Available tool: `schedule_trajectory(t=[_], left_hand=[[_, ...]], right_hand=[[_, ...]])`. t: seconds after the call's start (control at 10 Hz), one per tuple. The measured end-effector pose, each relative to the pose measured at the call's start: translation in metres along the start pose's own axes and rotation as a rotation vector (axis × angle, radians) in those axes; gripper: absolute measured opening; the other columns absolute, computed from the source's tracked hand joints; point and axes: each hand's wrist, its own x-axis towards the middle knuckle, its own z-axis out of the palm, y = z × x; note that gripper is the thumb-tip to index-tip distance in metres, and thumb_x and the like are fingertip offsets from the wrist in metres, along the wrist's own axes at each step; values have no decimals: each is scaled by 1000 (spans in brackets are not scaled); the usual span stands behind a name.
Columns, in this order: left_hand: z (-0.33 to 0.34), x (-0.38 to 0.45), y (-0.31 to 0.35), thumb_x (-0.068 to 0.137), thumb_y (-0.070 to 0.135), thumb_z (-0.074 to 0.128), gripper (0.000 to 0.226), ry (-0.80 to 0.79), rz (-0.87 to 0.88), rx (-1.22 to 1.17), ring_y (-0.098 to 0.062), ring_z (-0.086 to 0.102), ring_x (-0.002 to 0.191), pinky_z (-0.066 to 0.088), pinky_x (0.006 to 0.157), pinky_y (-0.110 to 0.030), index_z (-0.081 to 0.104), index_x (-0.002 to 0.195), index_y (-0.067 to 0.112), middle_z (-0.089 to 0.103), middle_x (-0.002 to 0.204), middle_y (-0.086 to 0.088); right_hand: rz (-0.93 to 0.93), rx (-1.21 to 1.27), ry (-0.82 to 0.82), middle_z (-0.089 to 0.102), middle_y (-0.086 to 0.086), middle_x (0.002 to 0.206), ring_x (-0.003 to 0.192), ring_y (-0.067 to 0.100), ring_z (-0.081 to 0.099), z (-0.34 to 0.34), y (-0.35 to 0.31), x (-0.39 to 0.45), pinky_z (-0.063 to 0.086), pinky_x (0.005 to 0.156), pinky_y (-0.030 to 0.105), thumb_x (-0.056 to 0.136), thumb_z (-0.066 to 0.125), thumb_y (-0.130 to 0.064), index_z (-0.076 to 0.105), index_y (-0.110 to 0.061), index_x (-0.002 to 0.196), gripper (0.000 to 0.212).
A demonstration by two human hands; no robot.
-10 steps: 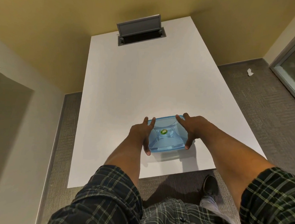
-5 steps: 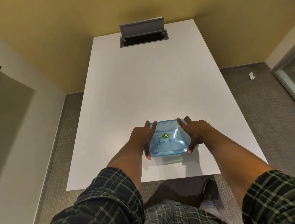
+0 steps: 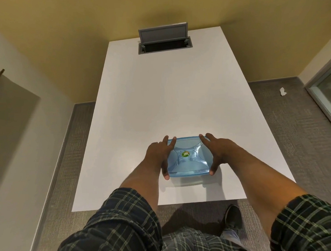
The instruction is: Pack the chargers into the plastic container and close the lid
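A person in a plaid shirt leans over a white desk [image 3: 162, 98], both hands pressed flat on a blue plastic container [image 3: 187, 160] that sits near the desk's near edge. The left hand [image 3: 158, 153] lies along the container's left side, fingers spread, thumb hooked down at the near-left corner; the right hand [image 3: 219, 152] mirrors it on the right side, fingers splayed over the far-right corner and thumb on the near-right corner. Neither hand pinches anything; both bear down on the blue lid [image 3: 186, 145], which lies on the container and carries a small green sticker [image 3: 185, 154] at its centre. No chargers show on the desk, and the tinted lid hides whatever lies inside, so packing appears finished. The job looks to be in its last step: pressing the lid home. Whether every edge has snapped shut cannot be told from this angle. At the far end of the desk an open grey cable hatch [image 3: 164, 41] stands untouched.
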Motion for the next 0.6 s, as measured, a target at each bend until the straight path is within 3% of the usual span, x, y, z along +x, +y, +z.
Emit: schedule_trajectory(t=[0.2,0.4,0.5,0.6], left_hand=[[1,-6,-2,44,58,95,163,23,25,-9,-33,37,146,40,114,-44,-16,160,29,-2,170,-7],[-3,-9,-12,50,72,85,150,88,58,-5,-24,31,149,35,117,-43,-3,162,25,10,169,-2],[-11,-11,-27,65,80,69,133,187,19,-86,-19,26,152,29,121,-40,6,162,13,15,168,-2],[-19,-10,-31,78,79,56,121,256,-41,-181,-19,14,156,19,126,-39,1,162,10,5,170,-6]], right_hand=[[40,-8,-11,-2,5,166,130,34,52,0,-7,1,48,102,42,47,97,-50,-20,-22,156,163],[76,-57,22,15,6,161,122,33,58,2,-12,-3,51,96,40,45,96,-54,-21,-26,156,163],[140,80,-6,5,6,166,134,31,49,0,-10,-3,46,103,43,48,90,-64,-20,-29,155,158],[168,147,101,0,6,167,141,32,41,-9,-7,-3,42,106,45,55,77,-78,-15,-26,157,147]])
